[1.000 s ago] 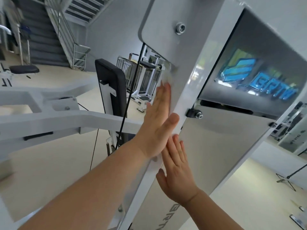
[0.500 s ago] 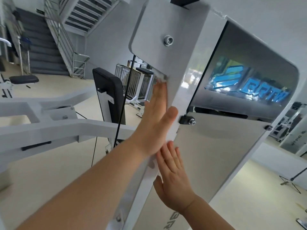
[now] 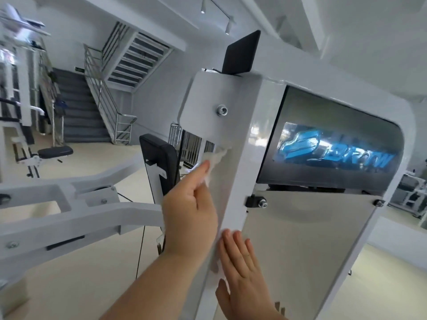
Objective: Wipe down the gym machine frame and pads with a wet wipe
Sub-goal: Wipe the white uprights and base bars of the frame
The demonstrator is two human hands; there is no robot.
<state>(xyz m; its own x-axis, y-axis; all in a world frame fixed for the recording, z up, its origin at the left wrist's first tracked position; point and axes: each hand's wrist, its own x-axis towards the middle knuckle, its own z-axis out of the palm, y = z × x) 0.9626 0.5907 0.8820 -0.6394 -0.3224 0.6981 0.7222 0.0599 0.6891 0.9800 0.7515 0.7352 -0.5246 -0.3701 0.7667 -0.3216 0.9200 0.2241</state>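
1. Right hand point(image 3: 242, 269), nearest, low right. The fingers are straight and pressed together, laid flat where the frame point(image 3: 231, 125) meets the grey panel point(image 3: 300, 239). It holds nothing; we take it for a brace.

2. Left hand point(image 3: 189, 211), just above and to the left. The fingers are straight and close together, pressing the wipe point(image 3: 218, 154) against the frame's left face. We cannot tell whether the thumb pinches it.

3. Wipe. White and crumpled, it pokes out past the left fingertips and lies on the upright below the bolt point(image 3: 221, 110). We judge it light, limp and damp, apt to bunch or slide from under a flat hand. It is best folded into a pad and held by its middle, not by a corner.

4. Frame. The upright is glossy white paint. We judge it rigid, heavy and slick, needing no hold. Bolt heads and plate edges may snag the wipe.

5. Dark panel point(image 3: 323, 107), to the right. It carries a blue emblem and blue letters that we read as "BRTW", though they are blurred. Dark marks at the grey panel's bottom edge are cut off and unreadable.

6. Pads. One black pad point(image 3: 161, 162) stands left, behind the left hand, and a top pad point(image 3: 240, 54) sits above the frame. We judge both soft and yielding. The wipe touches neither.

7. Far left: white arms point(image 3: 69, 204), cable point(image 3: 141, 250), bench point(image 3: 55, 151) and stairs point(image 3: 76, 112).
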